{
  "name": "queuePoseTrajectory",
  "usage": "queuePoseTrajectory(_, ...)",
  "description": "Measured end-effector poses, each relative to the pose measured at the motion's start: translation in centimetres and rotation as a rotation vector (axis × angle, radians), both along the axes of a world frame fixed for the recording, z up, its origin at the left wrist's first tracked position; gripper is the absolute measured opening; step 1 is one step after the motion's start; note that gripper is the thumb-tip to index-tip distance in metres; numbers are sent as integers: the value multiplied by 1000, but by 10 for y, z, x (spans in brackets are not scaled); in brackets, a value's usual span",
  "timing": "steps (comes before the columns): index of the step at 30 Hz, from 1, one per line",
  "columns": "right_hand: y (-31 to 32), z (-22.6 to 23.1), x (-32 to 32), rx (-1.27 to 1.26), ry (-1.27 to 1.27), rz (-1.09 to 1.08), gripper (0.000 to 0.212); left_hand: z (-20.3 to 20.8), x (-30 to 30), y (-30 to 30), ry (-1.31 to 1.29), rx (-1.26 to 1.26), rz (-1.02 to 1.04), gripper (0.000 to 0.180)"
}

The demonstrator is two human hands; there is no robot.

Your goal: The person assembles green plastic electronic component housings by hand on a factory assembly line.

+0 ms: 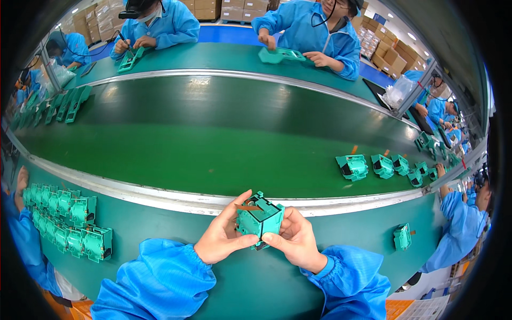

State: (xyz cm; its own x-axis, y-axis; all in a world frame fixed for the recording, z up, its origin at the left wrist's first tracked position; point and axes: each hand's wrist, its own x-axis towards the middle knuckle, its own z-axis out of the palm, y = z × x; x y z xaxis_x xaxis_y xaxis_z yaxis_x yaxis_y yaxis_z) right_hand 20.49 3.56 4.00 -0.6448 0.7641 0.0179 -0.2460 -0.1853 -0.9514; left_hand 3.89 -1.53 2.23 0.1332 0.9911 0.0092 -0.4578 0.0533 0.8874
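Between my hands, above the near worktop, is a boxy green plastic housing with black edging and a coppery-orange strip across its upper left. My left hand grips its left side, thumb on the lower front and a finger reaching up behind. My right hand closes round the right side, its thumb pressed on the lower front corner. The fingers behind the housing are partly hidden. A similar green housing with an orange tab lies on the worktop to my right.
Two rows of green housings stand at the left of the worktop. Beyond a metal rail, several housings sit on the green conveyor belt. Flat green parts lie far left. Co-workers in blue work opposite and beside me.
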Motion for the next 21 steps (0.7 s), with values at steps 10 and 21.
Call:
queuePoseTrajectory(10,0,1,1,-64,-21,-71,21,-1,5,0,46,-40,-8,69)
queuePoseTrajectory(21,7,-25,12,95,77,0,31,-12,14,-5,301,367,394,94)
